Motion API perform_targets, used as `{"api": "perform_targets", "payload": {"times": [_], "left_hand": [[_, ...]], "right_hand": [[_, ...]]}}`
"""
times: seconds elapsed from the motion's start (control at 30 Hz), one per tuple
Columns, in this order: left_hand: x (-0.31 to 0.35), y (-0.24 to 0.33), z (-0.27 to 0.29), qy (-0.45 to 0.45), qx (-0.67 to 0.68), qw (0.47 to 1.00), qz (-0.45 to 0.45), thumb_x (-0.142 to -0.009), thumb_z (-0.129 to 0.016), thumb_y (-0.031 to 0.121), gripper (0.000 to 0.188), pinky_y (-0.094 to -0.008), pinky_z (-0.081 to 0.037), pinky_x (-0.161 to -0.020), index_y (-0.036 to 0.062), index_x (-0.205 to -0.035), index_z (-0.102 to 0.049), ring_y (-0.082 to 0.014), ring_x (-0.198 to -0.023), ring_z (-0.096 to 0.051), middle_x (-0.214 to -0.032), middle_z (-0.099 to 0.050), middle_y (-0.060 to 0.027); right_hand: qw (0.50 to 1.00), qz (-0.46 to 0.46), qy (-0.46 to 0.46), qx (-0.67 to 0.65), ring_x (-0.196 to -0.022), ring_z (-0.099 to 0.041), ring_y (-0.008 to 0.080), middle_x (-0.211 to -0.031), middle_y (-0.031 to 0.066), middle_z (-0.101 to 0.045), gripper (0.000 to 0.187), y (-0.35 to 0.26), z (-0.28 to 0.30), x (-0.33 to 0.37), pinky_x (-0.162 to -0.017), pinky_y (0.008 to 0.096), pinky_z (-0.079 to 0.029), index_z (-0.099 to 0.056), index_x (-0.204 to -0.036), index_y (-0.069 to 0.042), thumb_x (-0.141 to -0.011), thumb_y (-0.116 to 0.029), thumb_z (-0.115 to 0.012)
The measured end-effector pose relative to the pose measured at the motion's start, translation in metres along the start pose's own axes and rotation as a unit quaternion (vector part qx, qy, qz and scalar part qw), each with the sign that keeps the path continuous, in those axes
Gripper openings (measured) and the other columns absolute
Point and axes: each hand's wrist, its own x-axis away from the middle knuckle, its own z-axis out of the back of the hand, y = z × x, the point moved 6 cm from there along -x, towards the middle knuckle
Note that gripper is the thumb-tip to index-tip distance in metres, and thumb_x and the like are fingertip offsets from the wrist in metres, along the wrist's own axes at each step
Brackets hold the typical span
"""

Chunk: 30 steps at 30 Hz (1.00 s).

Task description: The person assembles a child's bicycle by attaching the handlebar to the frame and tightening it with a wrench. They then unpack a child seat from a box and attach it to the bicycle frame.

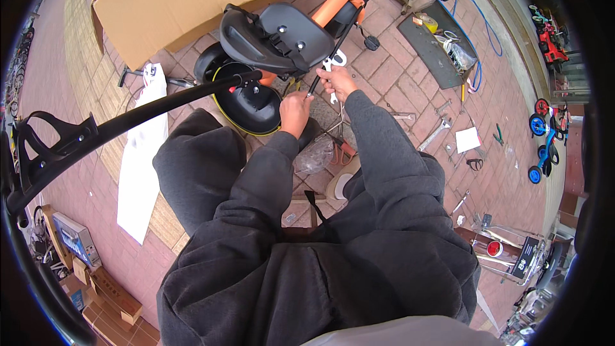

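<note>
In front of me stands a child's tricycle with a black seat [282,32] and an orange frame tube [336,5]. A thin black rod [346,32] slants down from it to my hands. My right hand [339,83] is closed around a flat, white, wrench-like piece [335,60] with forked ends, beside the rod. My left hand [295,114] is closed near the rod's lower end; a small metallic bit shows at its fingertips, and the rest of its grip is hidden. Left of it lies a black basin with a yellow rim [246,106], under the black push handle bar [147,107].
A large cardboard box [205,0] lies behind the tricycle. On the brick paving at right are an adjustable wrench [437,131], green pliers [498,134] and a white paper [467,140]. A dark parts tray [435,45] sits farther back. Cartons [115,295] stand at lower left.
</note>
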Motion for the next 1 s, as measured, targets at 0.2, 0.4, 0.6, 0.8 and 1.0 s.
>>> {"api": "perform_targets", "payload": {"times": [0.2,0.4,0.6,0.8,1.0], "left_hand": [[-0.006,-0.011,0.003,0.021,-0.007,1.000,-0.020,-0.076,-0.062,0.013,0.016,-0.0455,-0.042,-0.058,-0.0003,-0.068,-0.057,-0.0379,-0.067,-0.055,-0.066,-0.055,-0.0186],[-0.008,-0.034,-0.001,0.005,0.033,0.999,0.042,-0.075,-0.063,0.013,0.016,-0.0420,-0.045,-0.061,-0.0025,-0.077,-0.061,-0.0363,-0.071,-0.058,-0.074,-0.060,-0.0192],[0.006,-0.068,0.012,0.074,0.138,0.963,0.218,-0.076,-0.065,0.012,0.029,-0.0341,-0.047,-0.062,-0.0039,-0.099,-0.059,-0.0276,-0.067,-0.062,-0.077,-0.064,-0.0151],[0.015,-0.079,0.028,0.105,0.150,0.947,0.264,-0.076,-0.062,0.008,0.025,-0.0326,-0.047,-0.061,-0.0043,-0.098,-0.059,-0.0254,-0.065,-0.061,-0.076,-0.064,-0.0152],[-0.011,-0.092,0.010,0.002,0.052,0.984,0.169,-0.076,-0.060,0.003,0.022,-0.0301,-0.049,-0.065,-0.0086,-0.095,-0.058,-0.0259,-0.072,-0.065,-0.077,-0.065,-0.0189]], "right_hand": [[0.999,0.011,0.015,-0.028,-0.045,-0.038,0.0052,-0.060,0.0008,-0.047,0.011,-0.003,-0.012,-0.001,-0.035,0.0196,-0.025,-0.049,-0.081,-0.004,-0.082,-0.005,-0.060],[0.999,0.012,0.019,-0.038,-0.044,-0.038,0.0074,-0.061,0.0044,-0.047,0.006,0.007,-0.012,-0.017,-0.037,0.0209,-0.027,-0.046,-0.086,-0.003,-0.084,-0.001,-0.052],[0.994,0.059,0.085,-0.048,-0.046,-0.049,0.0129,-0.066,0.0080,-0.054,0.011,0.034,-0.018,-0.058,-0.035,0.0247,-0.034,-0.053,-0.091,0.003,-0.080,0.000,-0.052],[0.967,0.192,0.165,-0.015,-0.044,-0.052,0.0160,-0.060,0.0090,-0.056,0.006,0.036,-0.026,-0.079,-0.035,0.0292,-0.036,-0.057,-0.080,0.003,-0.079,-0.001,-0.053],[0.983,0.135,0.121,0.025,-0.044,-0.054,0.0174,-0.057,0.0096,-0.057,0.009,0.057,-0.013,-0.109,-0.037,0.0311,-0.037,-0.058,-0.072,0.003,-0.078,-0.002,-0.054]]}}
